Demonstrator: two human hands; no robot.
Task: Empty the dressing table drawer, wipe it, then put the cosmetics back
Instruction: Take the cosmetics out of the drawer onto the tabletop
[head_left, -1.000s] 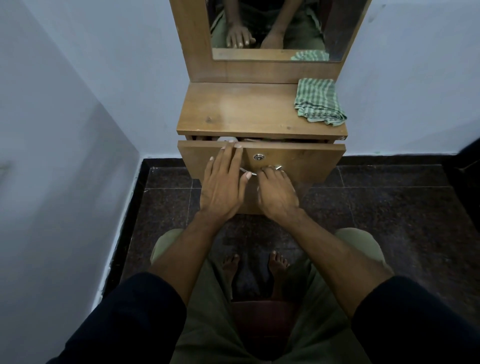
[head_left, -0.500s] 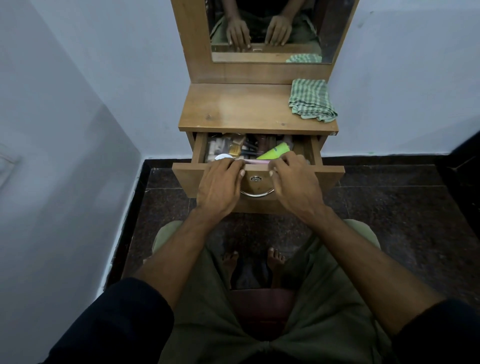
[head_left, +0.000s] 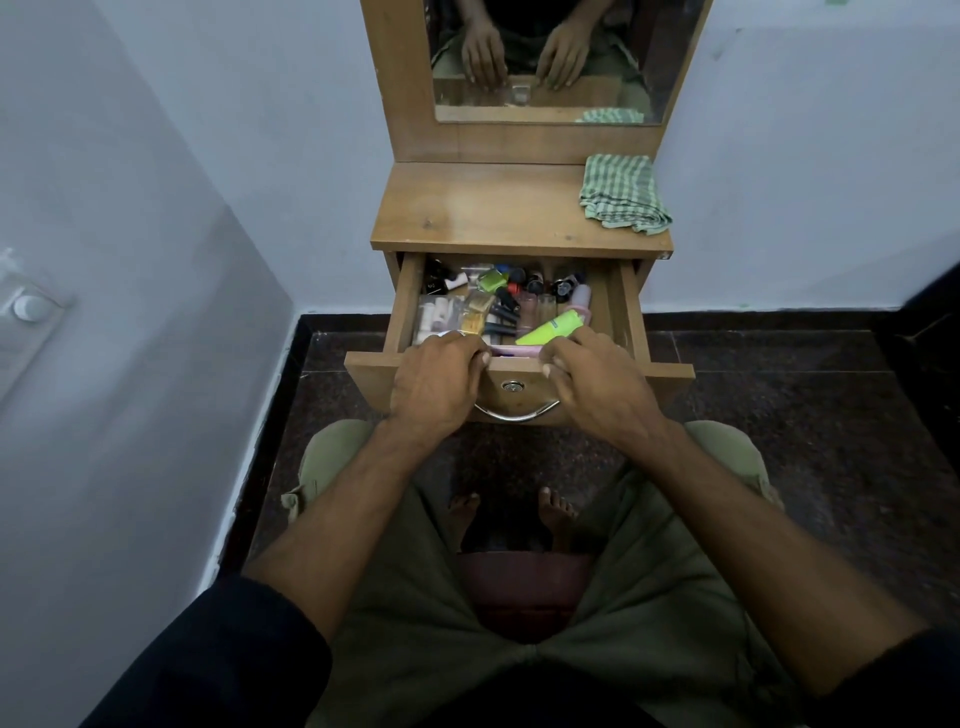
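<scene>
The drawer (head_left: 519, 332) stood open at frame centre, full of cosmetics (head_left: 498, 306). My left hand (head_left: 436, 384) and right hand (head_left: 597, 384) curled over its front edge, gripping it. Advised lifting items out singly onto the top (head_left: 483, 208), clear of the cloth (head_left: 621, 200).

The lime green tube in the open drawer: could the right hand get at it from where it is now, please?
Probably yes. The right hand grips the drawer front just short of the lime green tube, which lies on top of the other cosmetics with nothing covering it; the tabletop overhang sits further back.
</scene>
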